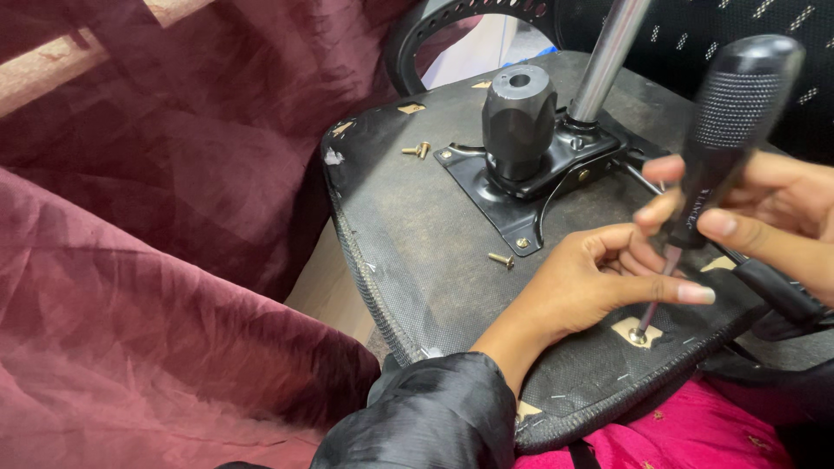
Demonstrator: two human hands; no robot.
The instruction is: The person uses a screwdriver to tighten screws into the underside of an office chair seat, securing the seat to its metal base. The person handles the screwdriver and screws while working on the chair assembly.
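- Your right hand (764, 208) grips screwdriver (708, 165); keep it upright on screw (640, 333), near edge of seat underside (417, 234)
- Left hand (591, 287) fingers pinch shaft; steady tip, don't slip

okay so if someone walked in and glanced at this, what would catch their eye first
Probably the big black-handled screwdriver at right, gripped by the right hand, its tip on a screw near the front edge of an upturned chair seat base. The left hand steadies the shaft. Next, the black mounting plate with its chunky knob and chrome post at top centre, two loose brass screws nearby.
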